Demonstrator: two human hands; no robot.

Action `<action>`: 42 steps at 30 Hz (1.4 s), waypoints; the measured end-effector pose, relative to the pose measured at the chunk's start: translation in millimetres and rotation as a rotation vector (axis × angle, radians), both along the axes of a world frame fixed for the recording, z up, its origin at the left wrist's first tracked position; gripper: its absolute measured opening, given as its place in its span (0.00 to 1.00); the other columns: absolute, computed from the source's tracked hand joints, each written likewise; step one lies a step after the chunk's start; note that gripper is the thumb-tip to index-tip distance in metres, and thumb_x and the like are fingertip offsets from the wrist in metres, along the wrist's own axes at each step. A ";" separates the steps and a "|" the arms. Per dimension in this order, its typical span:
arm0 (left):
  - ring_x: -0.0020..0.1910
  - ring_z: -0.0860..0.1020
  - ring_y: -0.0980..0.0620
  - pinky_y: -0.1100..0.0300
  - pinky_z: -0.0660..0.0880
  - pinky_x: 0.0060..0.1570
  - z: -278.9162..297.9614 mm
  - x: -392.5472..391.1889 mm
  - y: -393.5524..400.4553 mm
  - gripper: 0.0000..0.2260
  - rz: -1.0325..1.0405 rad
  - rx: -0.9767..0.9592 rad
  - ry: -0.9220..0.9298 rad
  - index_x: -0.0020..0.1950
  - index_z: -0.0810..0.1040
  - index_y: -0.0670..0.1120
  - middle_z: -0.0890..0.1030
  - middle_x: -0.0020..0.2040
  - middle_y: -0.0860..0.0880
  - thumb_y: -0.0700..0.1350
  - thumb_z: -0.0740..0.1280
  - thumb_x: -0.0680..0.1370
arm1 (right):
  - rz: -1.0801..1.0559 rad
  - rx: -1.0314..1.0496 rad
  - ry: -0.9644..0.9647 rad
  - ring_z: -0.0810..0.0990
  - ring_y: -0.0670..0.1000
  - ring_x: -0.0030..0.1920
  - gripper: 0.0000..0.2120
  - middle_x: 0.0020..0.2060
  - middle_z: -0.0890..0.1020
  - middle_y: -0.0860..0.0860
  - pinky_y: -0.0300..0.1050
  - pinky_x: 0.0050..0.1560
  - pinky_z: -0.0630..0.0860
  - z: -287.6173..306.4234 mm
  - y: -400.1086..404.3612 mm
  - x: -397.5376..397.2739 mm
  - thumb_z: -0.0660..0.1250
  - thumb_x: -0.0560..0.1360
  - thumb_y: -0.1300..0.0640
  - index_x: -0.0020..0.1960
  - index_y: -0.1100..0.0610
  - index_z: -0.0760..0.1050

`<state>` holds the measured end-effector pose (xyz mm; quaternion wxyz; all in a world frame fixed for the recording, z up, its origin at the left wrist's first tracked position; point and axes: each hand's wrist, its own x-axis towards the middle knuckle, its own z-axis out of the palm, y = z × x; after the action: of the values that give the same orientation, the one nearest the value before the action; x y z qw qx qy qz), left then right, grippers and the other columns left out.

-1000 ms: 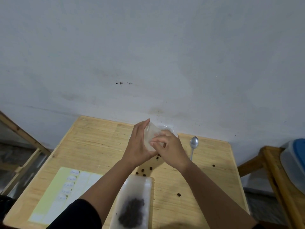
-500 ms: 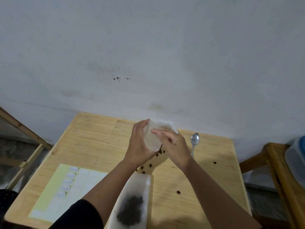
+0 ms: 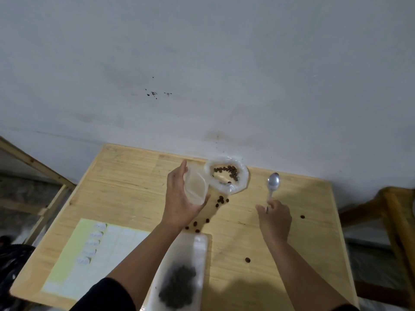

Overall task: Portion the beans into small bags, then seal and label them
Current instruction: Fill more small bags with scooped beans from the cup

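Observation:
My left hand holds a small clear plastic bag, its mouth spread open, just above the wooden table. Behind it by the wall sits a larger open plastic bag with dark beans in it. My right hand has its fingers closed on the handle of a metal spoon that lies on the table. Loose beans are scattered between my hands. A filled frosted bag of beans lies near the front edge.
A yellow sheet of white labels, some written on, lies at the front left. A single bean and another bean lie on the right side. A wooden stool stands to the right, a wooden frame to the left.
My right hand left the small bag and moved right to the spoon handle. The left hand keeps the bag, and the larger bag of beans behind is now uncovered.

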<state>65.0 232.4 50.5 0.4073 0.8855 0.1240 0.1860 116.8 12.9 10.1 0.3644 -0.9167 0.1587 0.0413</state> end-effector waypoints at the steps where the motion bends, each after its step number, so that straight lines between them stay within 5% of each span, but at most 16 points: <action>1: 0.62 0.62 0.60 0.61 0.66 0.61 -0.3 1.0 0.4 0.46 0.011 0.003 0.004 0.75 0.58 0.46 0.62 0.62 0.54 0.49 0.80 0.63 | 0.001 -0.015 0.030 0.74 0.58 0.50 0.12 0.47 0.76 0.60 0.43 0.46 0.64 -4.7 -2.0 0.4 0.69 0.71 0.59 0.52 0.64 0.77; 4: 0.61 0.64 0.60 0.60 0.69 0.60 -5.1 4.3 3.6 0.41 0.019 -0.033 -0.004 0.70 0.64 0.45 0.63 0.63 0.53 0.50 0.80 0.63 | -0.011 -0.051 0.050 0.75 0.59 0.48 0.09 0.45 0.76 0.59 0.45 0.45 0.67 -11.3 -4.7 3.2 0.70 0.71 0.61 0.49 0.63 0.76; 8: 0.60 0.64 0.61 0.77 0.61 0.59 -13.4 7.0 4.6 0.40 0.002 -0.060 0.039 0.67 0.65 0.43 0.64 0.61 0.53 0.63 0.72 0.62 | -0.078 -0.031 0.075 0.77 0.57 0.47 0.08 0.45 0.80 0.58 0.43 0.43 0.68 -11.4 -2.1 8.1 0.67 0.72 0.64 0.51 0.64 0.76; 11: 0.58 0.65 0.62 0.79 0.61 0.55 -18.4 8.1 3.7 0.40 -0.001 -0.106 0.087 0.66 0.65 0.45 0.65 0.61 0.54 0.66 0.70 0.62 | -0.143 -0.012 0.114 0.78 0.59 0.50 0.11 0.48 0.81 0.59 0.45 0.47 0.71 -9.9 1.1 10.7 0.66 0.72 0.64 0.54 0.65 0.76; 18: 0.61 0.67 0.60 0.67 0.66 0.57 -34.4 19.8 8.0 0.39 -0.086 -0.229 0.240 0.69 0.62 0.47 0.68 0.64 0.55 0.50 0.79 0.65 | -0.230 0.046 0.157 0.77 0.55 0.42 0.08 0.42 0.82 0.57 0.42 0.44 0.69 -8.2 0.7 12.1 0.64 0.72 0.64 0.49 0.63 0.79; 23: 0.57 0.71 0.58 0.74 0.66 0.49 -34.9 33.7 4.0 0.37 -0.120 -0.263 0.278 0.67 0.61 0.52 0.69 0.61 0.58 0.51 0.79 0.65 | -0.286 0.126 0.064 0.75 0.52 0.39 0.05 0.38 0.79 0.53 0.40 0.42 0.66 0.1 -1.9 10.8 0.64 0.74 0.62 0.46 0.61 0.78; 26: 0.55 0.73 0.58 0.74 0.69 0.48 -35.3 39.5 2.6 0.36 -0.144 -0.296 0.292 0.64 0.61 0.57 0.72 0.58 0.58 0.52 0.79 0.64 | -0.212 0.193 -0.048 0.75 0.53 0.38 0.03 0.34 0.78 0.50 0.41 0.42 0.66 10.5 1.6 12.5 0.64 0.74 0.62 0.43 0.58 0.75; 29: 0.57 0.74 0.56 0.64 0.73 0.56 -38.1 43.7 2.7 0.40 -0.163 -0.322 0.307 0.67 0.62 0.54 0.73 0.61 0.54 0.56 0.79 0.62 | -0.051 0.274 -0.109 0.76 0.50 0.33 0.03 0.32 0.79 0.50 0.44 0.36 0.71 17.2 9.1 13.5 0.66 0.74 0.61 0.41 0.57 0.76; 34: 0.56 0.69 0.64 0.81 0.65 0.47 -35.2 50.0 2.2 0.42 -0.167 -0.325 0.327 0.71 0.61 0.49 0.67 0.62 0.58 0.53 0.79 0.63 | 0.132 0.275 -0.087 0.78 0.49 0.32 0.04 0.32 0.82 0.51 0.34 0.32 0.72 19.1 24.1 20.2 0.67 0.73 0.61 0.41 0.54 0.77; 42: 0.56 0.74 0.57 0.75 0.70 0.48 -38.1 55.7 -0.6 0.41 -0.208 -0.336 0.401 0.71 0.62 0.52 0.74 0.59 0.56 0.56 0.78 0.63 | 0.223 0.150 -0.017 0.78 0.51 0.34 0.04 0.32 0.81 0.52 0.34 0.35 0.69 6.4 35.3 32.8 0.68 0.73 0.59 0.40 0.55 0.79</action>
<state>120.7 231.8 12.4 0.5326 0.8327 0.1396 -0.0589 149.5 48.2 16.5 0.4265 -0.8991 0.0493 0.0854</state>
